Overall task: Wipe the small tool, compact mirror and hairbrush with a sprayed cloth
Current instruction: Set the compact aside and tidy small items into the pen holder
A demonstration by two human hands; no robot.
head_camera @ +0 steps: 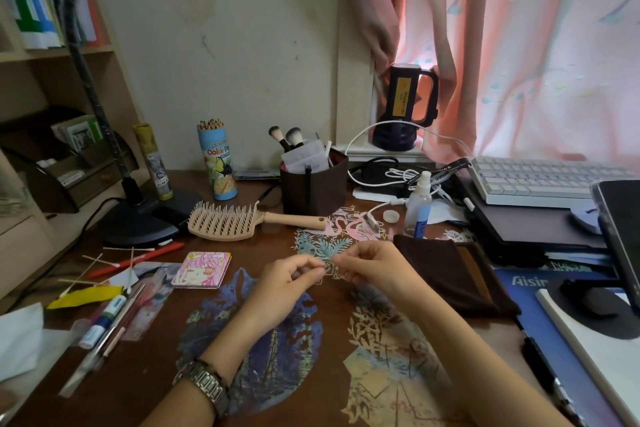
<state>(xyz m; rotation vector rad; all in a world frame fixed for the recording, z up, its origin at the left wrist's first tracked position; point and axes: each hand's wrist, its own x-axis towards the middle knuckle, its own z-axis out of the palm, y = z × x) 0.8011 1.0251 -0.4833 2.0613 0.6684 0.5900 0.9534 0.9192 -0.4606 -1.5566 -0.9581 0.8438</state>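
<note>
left hand (291, 274): we see the fingers curled, thumb and forefinger pinching one end of the small tool (328, 263).
right hand (372, 263): pinching the tool's other end, above the desk (145, 371).
tool: thin, too small to make out.
mirror (202, 269): flat, left of the hands.
brush (239, 221): bristles up, behind the mirror.
cloth (450, 276): brown, folded, just right of the right hand.
spray (420, 204): upright behind the cloth.
</note>
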